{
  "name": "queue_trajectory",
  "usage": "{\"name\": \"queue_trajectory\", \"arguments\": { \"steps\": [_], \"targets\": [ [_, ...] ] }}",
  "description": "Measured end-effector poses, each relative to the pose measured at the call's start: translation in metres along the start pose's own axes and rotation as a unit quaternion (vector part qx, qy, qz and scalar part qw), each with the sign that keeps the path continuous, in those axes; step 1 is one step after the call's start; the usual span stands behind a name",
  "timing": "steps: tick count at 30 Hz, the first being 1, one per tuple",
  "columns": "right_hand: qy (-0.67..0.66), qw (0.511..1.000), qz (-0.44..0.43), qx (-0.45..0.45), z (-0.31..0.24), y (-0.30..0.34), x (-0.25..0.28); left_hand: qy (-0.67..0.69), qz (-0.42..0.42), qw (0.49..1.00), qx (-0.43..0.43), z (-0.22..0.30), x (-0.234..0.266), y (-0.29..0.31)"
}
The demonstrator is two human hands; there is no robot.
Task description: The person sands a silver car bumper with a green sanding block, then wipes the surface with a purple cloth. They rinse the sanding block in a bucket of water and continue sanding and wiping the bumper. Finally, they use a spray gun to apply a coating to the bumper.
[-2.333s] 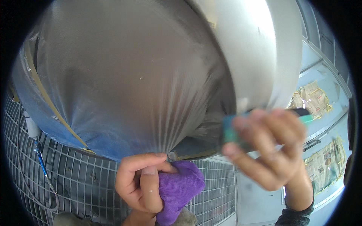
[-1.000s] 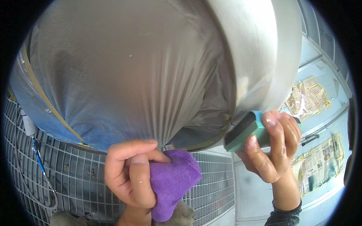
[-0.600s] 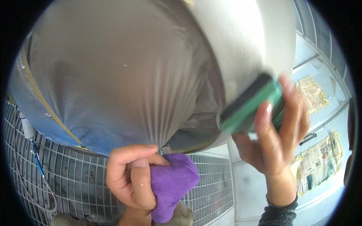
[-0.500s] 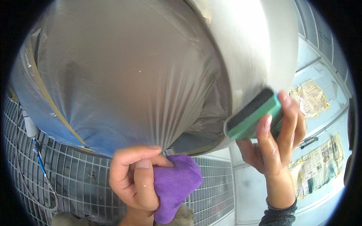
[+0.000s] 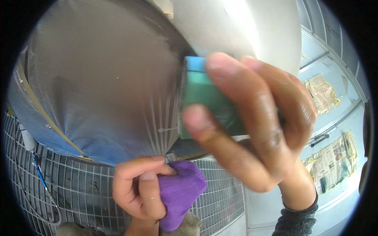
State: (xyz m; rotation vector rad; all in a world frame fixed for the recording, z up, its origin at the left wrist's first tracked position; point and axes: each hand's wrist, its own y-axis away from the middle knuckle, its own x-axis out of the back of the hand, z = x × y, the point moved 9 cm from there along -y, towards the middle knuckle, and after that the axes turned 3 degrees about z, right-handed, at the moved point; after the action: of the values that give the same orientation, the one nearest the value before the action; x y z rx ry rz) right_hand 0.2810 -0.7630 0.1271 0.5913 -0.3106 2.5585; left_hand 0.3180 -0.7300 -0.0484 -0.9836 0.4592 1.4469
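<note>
My right hand (image 5: 271,129) grips a green sanding block (image 5: 214,100) with a blue strip along its upper edge, thumb in front and fingers over the far side. The block is close to the camera, in front of the pale grey curved panel (image 5: 220,27); whether it touches the panel cannot be told. Lower down, my left hand (image 5: 139,188) is closed on a purple cloth (image 5: 183,192), its thumb and forefinger pinching the upper end while the rest hangs down. Beside the panel, masking film (image 5: 98,82), greyish and blue at the lower left, covers a large rounded body.
Metal floor grating (image 5: 78,185) lies below, with a hose and blue fitting (image 5: 38,167) at the left. At the right are pale panels with taped newspaper patches (image 5: 332,167) and a dark handle (image 5: 319,139). Yellow masking tape (image 5: 51,112) runs along the film.
My right hand has brought the sanding block leftward and nearer the camera, turning it so its broad green face shows. My left hand with the cloth has barely moved. The view has shifted slightly.
</note>
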Motion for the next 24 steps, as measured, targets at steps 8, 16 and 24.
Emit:
{"name": "queue_trajectory", "arguments": {
  "steps": [8,16,24],
  "targets": [
    [-0.003,0.999,-0.041,0.004,0.004,0.007,0.008,-0.008,-0.01,0.999,-0.038,0.012,-0.004,-0.009],
    [-0.012,0.996,-0.082,0.018,0.02,0.03,0.022,-0.001,-0.011,1.0,-0.006,0.018,0.003,-0.018],
    [-0.102,0.993,-0.05,0.038,0.0,0.001,-0.001,-0.024,0.058,0.998,-0.026,0.019,0.02,-0.02]
  ]
}}
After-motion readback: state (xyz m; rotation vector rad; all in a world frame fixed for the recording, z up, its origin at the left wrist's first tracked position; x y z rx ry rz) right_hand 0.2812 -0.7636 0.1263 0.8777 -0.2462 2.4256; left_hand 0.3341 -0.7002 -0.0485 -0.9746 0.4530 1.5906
